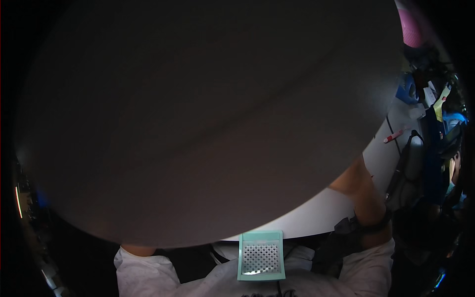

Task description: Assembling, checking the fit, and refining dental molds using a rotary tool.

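A large, smooth, dark grey-brown thing with a rounded edge (213,123) fills most of the view, very close up; its kind I cannot make out. My right forearm (368,205) reaches up to its lower right edge. Part of my right hand (347,180) shows there, its fingers hidden behind the dark thing. Only a bit of my left arm (138,250) shows below the edge, and my left hand is covered. A grater (261,257) with a mint-green frame and a metal face of holes is at the bottom centre, in front of my light shirt, apart from the visible arms.
A white table (316,215) shows below the dark thing. On its right side lie a red-and-white pen-like item (394,135) and a black cable-like strip (403,163). Further right are a blue object (407,90) and mixed clutter; a pink item (411,28) is at the far right.
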Tool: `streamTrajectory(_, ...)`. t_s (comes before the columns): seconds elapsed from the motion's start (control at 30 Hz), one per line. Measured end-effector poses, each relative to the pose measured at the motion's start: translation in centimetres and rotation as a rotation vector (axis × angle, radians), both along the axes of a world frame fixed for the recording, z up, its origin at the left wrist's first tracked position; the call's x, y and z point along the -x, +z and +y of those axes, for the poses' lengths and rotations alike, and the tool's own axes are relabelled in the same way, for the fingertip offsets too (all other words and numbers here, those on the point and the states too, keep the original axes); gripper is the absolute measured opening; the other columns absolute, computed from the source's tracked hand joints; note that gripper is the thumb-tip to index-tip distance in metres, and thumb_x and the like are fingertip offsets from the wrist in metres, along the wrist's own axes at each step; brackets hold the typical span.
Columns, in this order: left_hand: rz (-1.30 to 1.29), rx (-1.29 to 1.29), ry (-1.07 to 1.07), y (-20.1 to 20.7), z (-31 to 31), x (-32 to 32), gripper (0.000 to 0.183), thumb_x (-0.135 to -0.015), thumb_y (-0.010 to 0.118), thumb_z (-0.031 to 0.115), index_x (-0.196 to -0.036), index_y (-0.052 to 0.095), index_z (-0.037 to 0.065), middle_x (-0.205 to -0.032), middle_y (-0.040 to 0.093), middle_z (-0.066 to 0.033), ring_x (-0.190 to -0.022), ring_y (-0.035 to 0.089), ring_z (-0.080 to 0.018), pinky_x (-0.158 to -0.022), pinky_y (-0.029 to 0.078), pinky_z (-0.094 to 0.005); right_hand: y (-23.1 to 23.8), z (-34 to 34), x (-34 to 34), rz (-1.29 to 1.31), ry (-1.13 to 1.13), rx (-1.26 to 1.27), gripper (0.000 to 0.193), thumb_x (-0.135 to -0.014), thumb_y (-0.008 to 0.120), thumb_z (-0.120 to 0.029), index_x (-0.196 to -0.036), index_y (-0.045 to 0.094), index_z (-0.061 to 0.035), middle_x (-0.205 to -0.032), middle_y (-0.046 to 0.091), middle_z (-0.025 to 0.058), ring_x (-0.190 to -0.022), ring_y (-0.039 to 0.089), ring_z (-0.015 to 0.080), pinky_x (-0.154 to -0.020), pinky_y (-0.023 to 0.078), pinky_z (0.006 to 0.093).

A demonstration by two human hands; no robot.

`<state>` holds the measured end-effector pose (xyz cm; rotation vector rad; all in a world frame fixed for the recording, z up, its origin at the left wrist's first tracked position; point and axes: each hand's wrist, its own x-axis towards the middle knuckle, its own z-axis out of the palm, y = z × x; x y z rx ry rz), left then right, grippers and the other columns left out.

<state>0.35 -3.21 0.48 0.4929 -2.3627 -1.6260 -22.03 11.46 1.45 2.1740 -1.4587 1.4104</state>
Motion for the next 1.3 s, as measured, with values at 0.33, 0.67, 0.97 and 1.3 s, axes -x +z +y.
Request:
streamTrajectory(0.33, 0.348, 0.424, 0.015, -4.7, -0.4, -1.1, 0.063, -0.088, 0.078, -0.003, -0.143, 0.048, -0.008, -0.134, 0.062, -0.0202, -0.121, 0.061, -0.0287, -0.105, 0.047, -0.0398, -2.2, -0.9, 0.0, -0.042, 0.03, 0.112, 0.04, -0.068, 0.087, -0.011, -0.1, 0.066, -0.0028, -0.089, 0.067, 0.01, -0.077, 0.065, 0.0287, -0.071, 0.053, 0.0376)
streamTrajectory(0.67, 0.432, 0.199, -0.042, -2.9, 1.0, 1.3, 0.05, -0.09, 0.074, -0.002, -0.134, 0.052, -0.005, -0.131, 0.059, -0.016, -0.126, 0.057, -0.0286, -0.11, 0.043, -0.0423, -2.9, -0.3, -0.1, -0.061, 0.037, 0.126, 0.04, -0.067, 0.088, -0.009, -0.099, 0.065, -0.0033, -0.09, 0.067, 0.0094, -0.077, 0.064, 0.029, -0.07, 0.052, 0.0379)
streamTrajectory(0.97, 0.488, 0.378, -0.187, -3.2, -0.8, 1.6, 0.047, -0.085, 0.072, -0.007, -0.128, 0.053, -0.004, -0.122, 0.06, -0.0179, -0.122, 0.057, -0.0316, -0.11, 0.042, -0.0485, -2.2, 0.2, 0.0, -0.071, 0.062, 0.077, 0.039, -0.066, 0.088, -0.009, -0.096, 0.064, -0.004, -0.088, 0.065, 0.0091, -0.078, 0.064, 0.0291, -0.07, 0.052, 0.0375)
streamTrajectory(1.3, 0.471, 0.644, -0.074, -1.9, 1.6, 1.3, 0.049, -0.082, 0.075, -0.007, -0.127, 0.057, -0.004, -0.117, 0.066, -0.0182, -0.115, 0.063, -0.0308, -0.1, 0.047, -0.0418, -0.3, 1.3, -0.6, 0.026, -0.069, -0.122, 0.039, -0.062, 0.095, -0.013, -0.09, 0.071, -0.0019, -0.079, 0.069, 0.0072, -0.071, 0.066, 0.0203, -0.062, 0.048, 0.0291)
